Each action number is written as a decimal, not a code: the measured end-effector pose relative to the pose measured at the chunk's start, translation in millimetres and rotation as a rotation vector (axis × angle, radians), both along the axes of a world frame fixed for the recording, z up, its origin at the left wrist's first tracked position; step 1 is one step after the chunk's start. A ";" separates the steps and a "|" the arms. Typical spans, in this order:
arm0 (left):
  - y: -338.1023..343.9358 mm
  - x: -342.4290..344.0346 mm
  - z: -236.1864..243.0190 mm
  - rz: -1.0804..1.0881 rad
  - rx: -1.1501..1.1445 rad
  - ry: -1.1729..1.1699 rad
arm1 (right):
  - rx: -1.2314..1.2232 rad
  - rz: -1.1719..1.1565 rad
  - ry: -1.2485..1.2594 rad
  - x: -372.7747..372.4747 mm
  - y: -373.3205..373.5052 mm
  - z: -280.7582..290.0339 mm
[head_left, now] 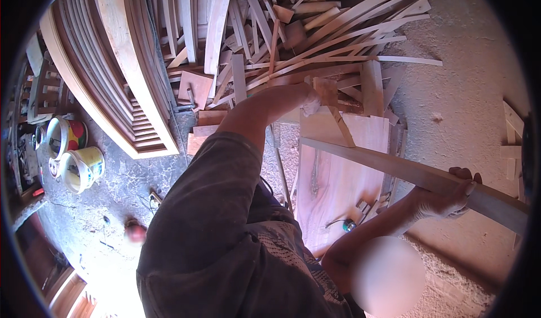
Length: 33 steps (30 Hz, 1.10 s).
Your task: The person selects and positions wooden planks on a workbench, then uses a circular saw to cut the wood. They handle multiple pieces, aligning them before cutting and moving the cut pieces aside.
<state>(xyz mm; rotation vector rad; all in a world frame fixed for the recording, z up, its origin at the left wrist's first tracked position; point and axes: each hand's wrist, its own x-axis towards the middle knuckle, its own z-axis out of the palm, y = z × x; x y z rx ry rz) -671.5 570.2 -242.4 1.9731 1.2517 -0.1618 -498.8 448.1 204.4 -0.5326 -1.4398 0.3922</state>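
My left hand (310, 100) is closed on the upper end of an angled pale wooden piece (326, 125), beside a small brown block at the top. The piece's lower edge meets a long narrow wooden beam (394, 167), which runs diagonally to the right rim. My right hand (453, 197) grips that beam near its right part, fingers curled over it. Beneath both lies a broad pinkish wooden panel (313, 188), with small wood pieces and a dark-and-green tool (348, 225) on it.
Offcuts and strips (304, 30) pile at the back. Curved wooden frames (104, 47) stand upper left. Buckets (81, 170) sit on the concrete floor (124, 199) at left. More wood pieces (510, 149) lie at the right beside a pale dusty surface (451, 104).
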 end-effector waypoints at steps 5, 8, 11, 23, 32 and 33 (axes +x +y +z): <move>-4.0 -30.1 -35.1 -0.036 0.147 0.043 | -0.001 0.083 0.023 -15.8 -3.3 4.8; -11.4 14.5 12.0 -0.103 0.157 0.049 | 0.012 -0.007 -0.014 6.0 4.7 -1.3; -21.8 12.2 28.4 -0.337 0.175 0.347 | 0.003 0.004 0.005 9.0 6.8 -0.2; -8.3 -1.6 0.2 -0.228 0.235 0.268 | -0.011 -0.001 0.062 6.2 14.6 0.6; -11.3 0.0 -1.8 -0.113 0.178 0.179 | -0.025 -0.011 0.066 3.0 8.8 3.9; -11.0 -1.2 -2.2 -0.109 0.177 0.176 | -0.029 -0.010 0.060 2.1 8.9 3.6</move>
